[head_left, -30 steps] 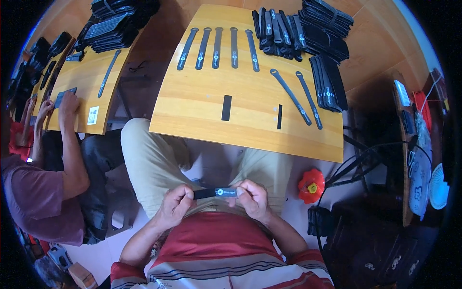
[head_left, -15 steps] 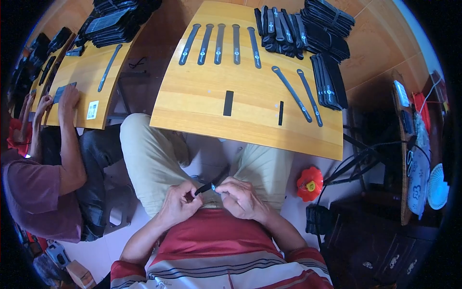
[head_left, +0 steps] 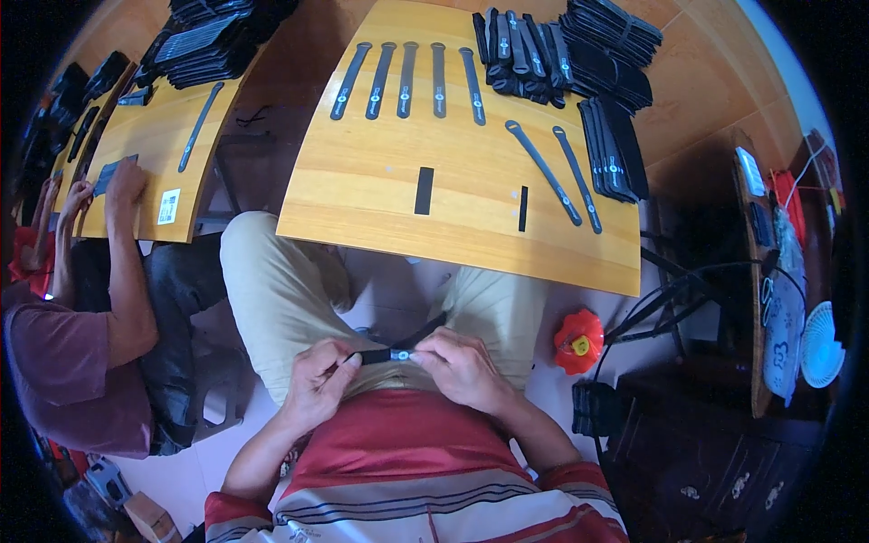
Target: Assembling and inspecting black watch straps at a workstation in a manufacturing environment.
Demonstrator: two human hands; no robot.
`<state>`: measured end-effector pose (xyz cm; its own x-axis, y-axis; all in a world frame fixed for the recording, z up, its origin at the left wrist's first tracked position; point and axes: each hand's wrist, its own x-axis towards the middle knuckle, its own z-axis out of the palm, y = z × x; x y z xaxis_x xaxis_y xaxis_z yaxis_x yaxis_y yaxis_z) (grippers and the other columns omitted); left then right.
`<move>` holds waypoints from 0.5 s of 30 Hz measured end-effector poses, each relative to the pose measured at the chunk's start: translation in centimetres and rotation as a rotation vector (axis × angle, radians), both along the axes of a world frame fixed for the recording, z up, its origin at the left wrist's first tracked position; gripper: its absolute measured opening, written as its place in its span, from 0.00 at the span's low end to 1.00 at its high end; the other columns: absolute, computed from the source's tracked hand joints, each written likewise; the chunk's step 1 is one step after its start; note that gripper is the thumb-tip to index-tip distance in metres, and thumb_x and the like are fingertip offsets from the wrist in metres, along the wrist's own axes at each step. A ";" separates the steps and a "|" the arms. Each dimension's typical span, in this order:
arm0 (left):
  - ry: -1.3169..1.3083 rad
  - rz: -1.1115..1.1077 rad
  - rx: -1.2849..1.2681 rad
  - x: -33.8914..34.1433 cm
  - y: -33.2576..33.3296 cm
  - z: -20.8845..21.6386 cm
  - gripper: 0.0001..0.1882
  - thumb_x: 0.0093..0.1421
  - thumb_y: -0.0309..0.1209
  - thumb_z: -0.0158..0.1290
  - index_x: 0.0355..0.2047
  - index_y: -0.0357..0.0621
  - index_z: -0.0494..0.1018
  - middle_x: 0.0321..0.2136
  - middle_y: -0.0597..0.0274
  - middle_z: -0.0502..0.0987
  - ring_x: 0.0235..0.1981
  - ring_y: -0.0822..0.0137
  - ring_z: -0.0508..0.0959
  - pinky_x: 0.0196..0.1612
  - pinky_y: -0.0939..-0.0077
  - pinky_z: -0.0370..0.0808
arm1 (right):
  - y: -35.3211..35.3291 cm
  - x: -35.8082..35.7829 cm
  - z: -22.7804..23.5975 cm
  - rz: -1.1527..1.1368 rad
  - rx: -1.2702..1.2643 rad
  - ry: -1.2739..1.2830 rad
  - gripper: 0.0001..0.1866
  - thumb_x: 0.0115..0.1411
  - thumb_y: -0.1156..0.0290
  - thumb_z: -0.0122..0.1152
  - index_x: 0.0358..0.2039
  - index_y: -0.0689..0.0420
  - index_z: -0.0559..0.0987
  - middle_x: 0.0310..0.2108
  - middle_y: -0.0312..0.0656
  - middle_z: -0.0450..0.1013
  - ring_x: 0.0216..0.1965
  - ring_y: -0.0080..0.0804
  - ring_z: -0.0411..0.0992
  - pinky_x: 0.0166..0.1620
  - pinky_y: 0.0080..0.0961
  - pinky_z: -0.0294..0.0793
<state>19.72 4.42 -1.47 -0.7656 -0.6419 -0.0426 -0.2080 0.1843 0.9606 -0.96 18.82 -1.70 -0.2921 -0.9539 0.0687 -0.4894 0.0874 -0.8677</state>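
Note:
Above my lap, a black strap (head_left: 373,357) with a small printed patch is stretched level between my two hands. My left hand (head_left: 317,378) pinches its left end between thumb and fingers. Just past the patch, my right hand (head_left: 460,369) grips it, and a dark tail runs up behind those fingers over my right thigh. On the wooden table (head_left: 362,208) ahead, several grey straps (head_left: 439,81) with slotted heads lie in a row. Two more straps, a longer one (head_left: 544,172) and a shorter one (head_left: 577,179), lie slanted at the right. Two short black strips (head_left: 424,191) lie nearer me.
Piled straps (head_left: 520,59) and banded black bundles (head_left: 611,36) fill the table's far right. At left, a co-worker's hand (head_left: 125,185) rests on a dark piece at another table (head_left: 172,136). A red flower-shaped object (head_left: 577,342) and cables stand right of my legs.
My left hand has moved slightly left and down, drawing apart from the right hand. The strap between them is now straighter and level, with its patch facing up.

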 end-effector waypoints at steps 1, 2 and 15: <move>0.012 -0.014 0.126 0.4 -0.1 0.2 0.09 0.62 0.23 0.54 0.25 0.36 0.70 0.26 0.58 0.76 0.25 0.70 0.77 0.28 0.75 0.72 | 0.4 -0.1 0.2 0.031 0.006 -0.030 0.07 0.58 0.74 0.63 0.36 0.61 0.77 0.29 0.47 0.74 0.29 0.44 0.76 0.33 0.35 0.74; 0.033 0.060 0.342 1.4 -0.3 1.1 0.08 0.63 0.23 0.54 0.25 0.35 0.71 0.31 0.58 0.76 0.26 0.71 0.78 0.31 0.76 0.77 | 1.4 -0.7 0.2 -0.014 0.049 0.073 0.06 0.59 0.72 0.62 0.36 0.59 0.78 0.29 0.47 0.74 0.30 0.46 0.76 0.33 0.38 0.75; 0.284 0.402 0.403 11.8 -7.8 3.8 0.10 0.59 0.27 0.55 0.23 0.43 0.66 0.26 0.60 0.71 0.22 0.72 0.74 0.23 0.78 0.76 | 16.0 -11.4 7.4 -0.645 -0.015 -0.115 0.04 0.64 0.75 0.58 0.35 0.62 0.77 0.29 0.35 0.71 0.26 0.19 0.71 0.31 0.18 0.74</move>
